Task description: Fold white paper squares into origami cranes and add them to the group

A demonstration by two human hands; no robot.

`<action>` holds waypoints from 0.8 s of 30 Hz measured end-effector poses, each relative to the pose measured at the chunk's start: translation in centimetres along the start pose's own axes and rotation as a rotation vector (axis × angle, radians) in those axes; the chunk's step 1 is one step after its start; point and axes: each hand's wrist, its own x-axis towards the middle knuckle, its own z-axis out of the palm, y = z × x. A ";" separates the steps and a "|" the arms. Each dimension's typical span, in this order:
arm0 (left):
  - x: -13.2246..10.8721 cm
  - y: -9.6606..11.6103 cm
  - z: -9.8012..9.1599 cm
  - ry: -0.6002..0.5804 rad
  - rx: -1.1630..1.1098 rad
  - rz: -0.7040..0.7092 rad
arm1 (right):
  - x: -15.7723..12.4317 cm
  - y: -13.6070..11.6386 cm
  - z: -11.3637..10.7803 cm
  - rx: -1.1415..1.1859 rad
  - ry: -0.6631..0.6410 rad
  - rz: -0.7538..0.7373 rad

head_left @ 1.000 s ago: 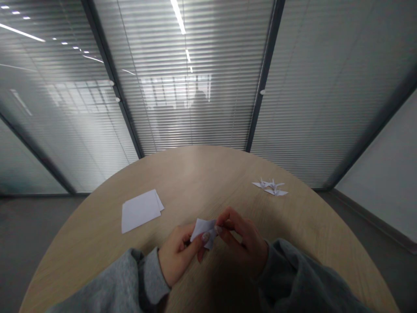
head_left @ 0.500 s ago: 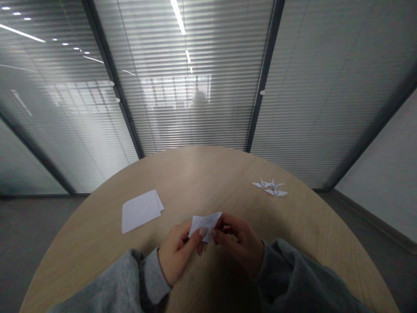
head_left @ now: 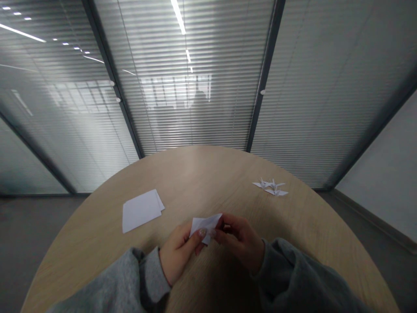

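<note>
Since a second ago, the right hand [head_left: 243, 241] has shifted toward seven o'clock; the folded paper [head_left: 205, 223] spreads wider above the tabletop [head_left: 202, 174]. Each grip is closed on it, left hand [head_left: 177, 250] at eight, right at four. Paper sheets [head_left: 142, 212] lie toward ten, cranes [head_left: 271, 188] at two.

- An office is indicated, probably a small meeting room.
- The far side is closed off by glass panels [head_left: 325, 87], divided by dark posts [head_left: 265, 65] and covered by slatted blinds [head_left: 195, 132].
- Strip lights [head_left: 178, 17] are seen in the glass.
- A curved-edge, wood-look table [head_left: 202, 174] is set on grey floor [head_left: 26, 243].
</note>
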 end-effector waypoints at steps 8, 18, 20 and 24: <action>-0.1 0.2 0.1 -0.053 -0.134 -0.057 | 0.2 -0.3 0.0 0.094 -0.012 -0.047; -0.2 0.6 -0.1 -0.085 -0.139 -0.058 | 0.3 -0.2 0.2 0.280 -0.050 0.074; -0.2 0.6 -0.1 -0.096 -0.154 -0.068 | 0.2 0.0 0.2 0.315 -0.056 0.082; -0.2 0.6 -0.2 -0.114 -0.167 -0.041 | 0.2 0.1 0.3 0.311 -0.025 0.060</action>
